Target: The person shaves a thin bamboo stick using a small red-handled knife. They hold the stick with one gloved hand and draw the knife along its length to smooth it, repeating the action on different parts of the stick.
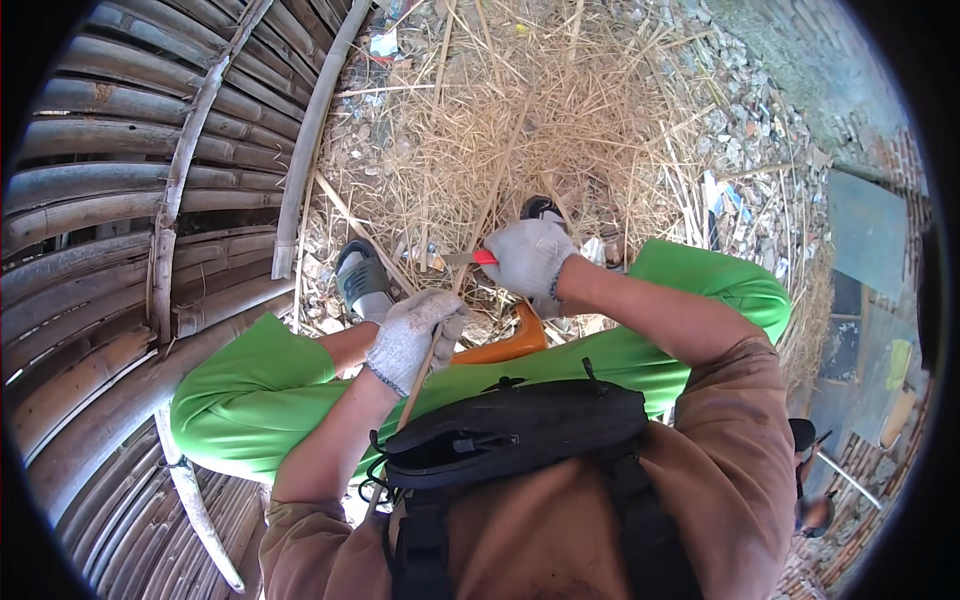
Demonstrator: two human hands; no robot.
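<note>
My left hand (412, 335), in a pale knitted work glove, is closed around a thin bamboo strip (497, 175). The strip slants from beside my body, through the fist, and up over the straw. My right hand (530, 258), gloved the same way, grips a knife by its red handle (485, 257). Its narrow blade (457, 259) points left, close to the strip above my left fist; whether it touches, I cannot tell. Most of the handle is hidden in the glove.
A slatted bamboo wall (110, 180) fills the left side. Dry straw and shavings (570, 110) cover the ground ahead, with rubble (765, 160) at the right. An orange plastic piece (500, 345) shows between my legs. A black bag (515, 430) hangs at my chest. Another person (812, 512) is partly visible at lower right.
</note>
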